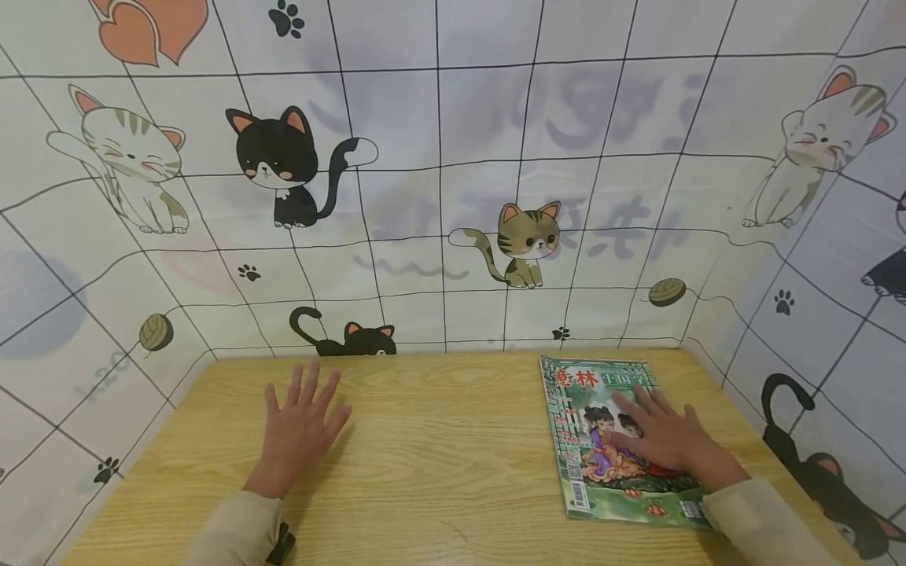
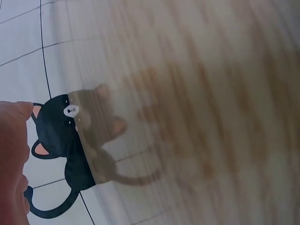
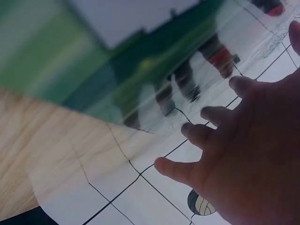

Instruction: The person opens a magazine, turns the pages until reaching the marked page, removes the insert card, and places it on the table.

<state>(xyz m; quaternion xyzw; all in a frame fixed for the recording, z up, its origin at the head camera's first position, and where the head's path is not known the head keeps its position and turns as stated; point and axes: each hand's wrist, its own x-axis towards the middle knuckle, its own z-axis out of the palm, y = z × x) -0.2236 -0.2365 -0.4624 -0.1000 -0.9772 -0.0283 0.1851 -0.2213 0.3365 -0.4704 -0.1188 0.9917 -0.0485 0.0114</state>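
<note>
A magazine (image 1: 605, 487) with a green illustrated cover lies on the right part of the wooden table (image 1: 439, 456). Over its cover my right hand (image 1: 665, 436) spreads its fingers and holds nothing. The right wrist view shows this hand (image 3: 243, 150) with its fingertips apart from the glossy cover (image 3: 51, 61), which mirrors them. On the left side of the table, my left hand (image 1: 300, 428) has its fingers spread with nothing in them. Only part of that hand (image 2: 11, 164) shows at the edge of the left wrist view.
A white cloth wall (image 1: 467, 118) printed with black grid lines and cartoon cats encloses the table at the back and both sides. A dark band (image 1: 283, 542) is at my left wrist, by the sleeve (image 1: 237, 531).
</note>
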